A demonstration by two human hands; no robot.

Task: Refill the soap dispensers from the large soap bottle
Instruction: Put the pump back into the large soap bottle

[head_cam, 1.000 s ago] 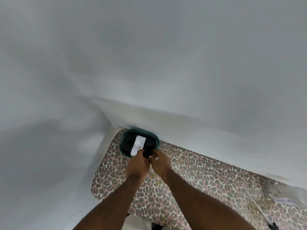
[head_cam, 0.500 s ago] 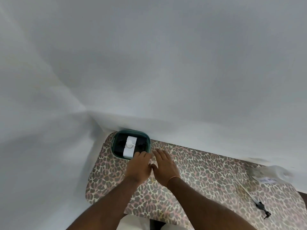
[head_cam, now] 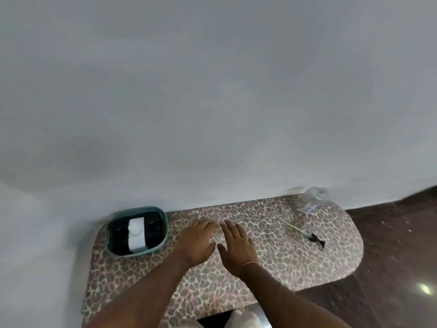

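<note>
A teal basket [head_cam: 111, 235] stands at the table's back left corner, holding dark bottles beside a white bottle [head_cam: 136, 234] seen from above. A clear plastic bottle [head_cam: 309, 200] with a white label stands at the back right, by the wall. A thin pump tube with a dark pump head [head_cam: 314, 238] lies flat on the table to the right. My left hand [head_cam: 196, 242] and my right hand [head_cam: 236, 245] hover side by side over the middle of the table, fingers straight and spread, holding nothing. Both are to the right of the basket.
The table [head_cam: 272, 252] has a leopard-print cover and rounded ends and stands against a plain white wall. Dark brown floor [head_cam: 397, 245] lies to the right. Something white [head_cam: 238, 318] shows below the table's front edge.
Both hands have left the basket, opened and moved right to the middle of the table. The view has swung right, bringing in the clear bottle and the floor.
</note>
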